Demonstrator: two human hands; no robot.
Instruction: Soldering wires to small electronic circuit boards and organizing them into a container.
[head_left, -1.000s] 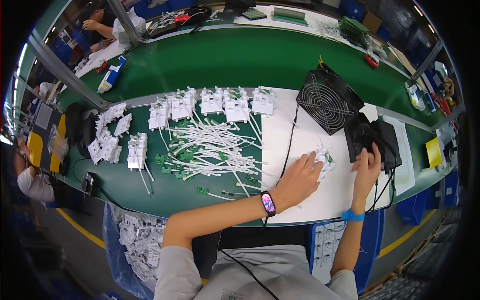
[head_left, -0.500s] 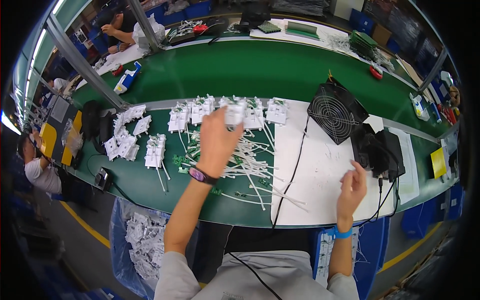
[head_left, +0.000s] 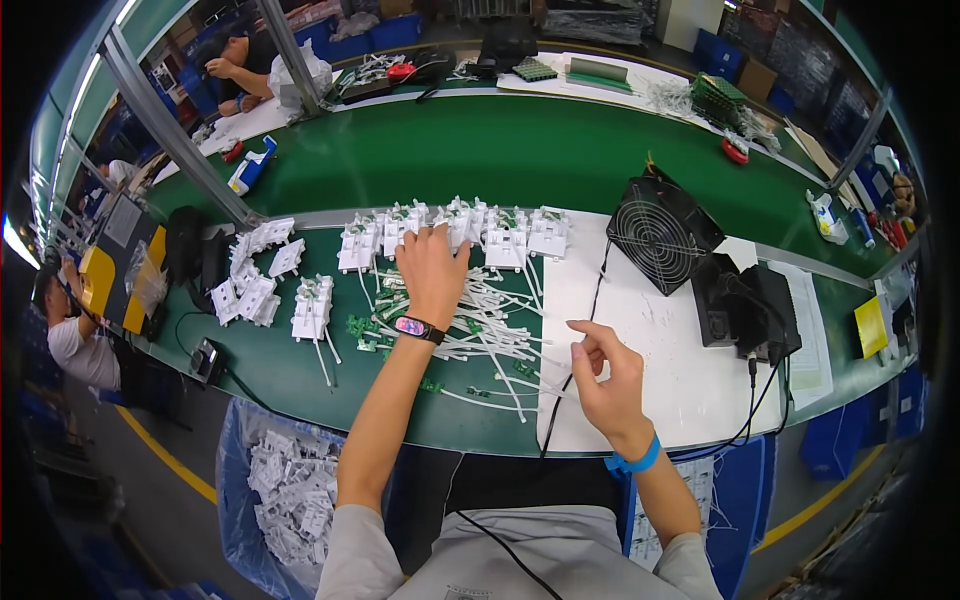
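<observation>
Several white plastic housings [head_left: 358, 245], some with small green circuit boards, stand in a row along the back of my green work surface. Over the middle of that row reaches my left hand [head_left: 428, 278], fingers spread and thumb apart. Its fingertips are at the front edges of two housings, and one of these is a white housing [head_left: 462, 218]. Below the hand lies a pile of white cables [head_left: 490, 320] with green circuit boards [head_left: 360, 326]. My right hand [head_left: 610, 385] hovers above the white sheet, fingers loosely bent, thumb apart, nothing visible in it.
A single housing [head_left: 312, 308] with cables lies left, beside stacked white parts [head_left: 245, 290]. A black fan [head_left: 660, 235] and black power unit [head_left: 770, 310] stand right on the white sheet [head_left: 640, 320]. A lined bin [head_left: 230, 480] of white parts sits below. Another person [head_left: 240, 70] works across.
The white housing that was blurred in my left hand now stands in the row. The left hand has shifted slightly left. My right hand has moved left, toward the cables.
</observation>
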